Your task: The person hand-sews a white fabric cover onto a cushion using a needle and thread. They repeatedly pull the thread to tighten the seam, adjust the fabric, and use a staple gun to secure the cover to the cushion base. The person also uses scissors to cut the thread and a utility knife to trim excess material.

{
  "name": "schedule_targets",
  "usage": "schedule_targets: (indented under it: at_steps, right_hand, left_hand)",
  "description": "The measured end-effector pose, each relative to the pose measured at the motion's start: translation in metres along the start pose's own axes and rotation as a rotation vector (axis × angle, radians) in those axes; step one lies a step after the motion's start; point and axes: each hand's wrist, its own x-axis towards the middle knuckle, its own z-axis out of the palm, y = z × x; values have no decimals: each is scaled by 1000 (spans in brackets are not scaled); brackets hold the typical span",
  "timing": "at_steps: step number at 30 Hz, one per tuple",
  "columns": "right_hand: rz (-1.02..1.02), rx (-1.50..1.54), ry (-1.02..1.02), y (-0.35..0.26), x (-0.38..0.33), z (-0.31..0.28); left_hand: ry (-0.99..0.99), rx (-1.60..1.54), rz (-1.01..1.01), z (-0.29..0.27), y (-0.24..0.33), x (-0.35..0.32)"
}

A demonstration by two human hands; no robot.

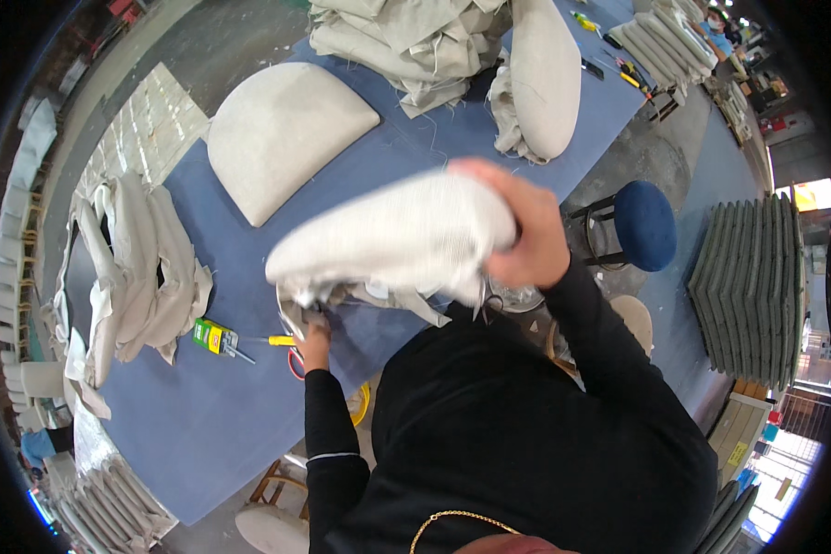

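Observation:
A cream fabric-covered cushion (392,231) is held tilted above the blue table (222,415), slightly blurred. Its loose cloth edges hang along the underside. My right hand (534,226) is closed around the right end, thumb below and fingers over the top. My left hand (315,342) is closed at the hanging cloth under the left end; its fingertips are partly hidden by the fabric. Just left of that hand lie a yellow-handled tool (282,341) and a red ring-shaped handle (295,363), partly covered by the hand and wrist.
A rounded cream cushion (286,138) lies on the table beyond, with a heap of cloth covers (411,46) and a long cushion (547,83) farther right. Covers (138,268) pile up at left near a green-yellow box (214,337). A blue stool (644,226) stands right.

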Motion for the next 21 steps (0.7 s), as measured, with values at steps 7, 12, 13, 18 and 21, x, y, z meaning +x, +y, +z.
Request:
schedule_targets:
  at_steps: [7, 12, 13, 18, 21]
  right_hand:
    - [68, -165, 244, 124, 45, -15]
    - [89, -173, 264, 173, 63, -6]
    - [71, -178, 265, 177, 65, -3]
    - [124, -195, 231, 167, 76, 6]
    - [173, -278, 217, 138, 87, 18]
  left_hand:
    - [-13, 61, 77, -8, 34, -1]
    - [-67, -709, -272, -21, 34, -27]
    - [-50, -1038, -373, -18, 23, -36]
    - [27, -895, -168, -47, 74, -73]
    - [-60, -380, -249, -68, 108, -79]
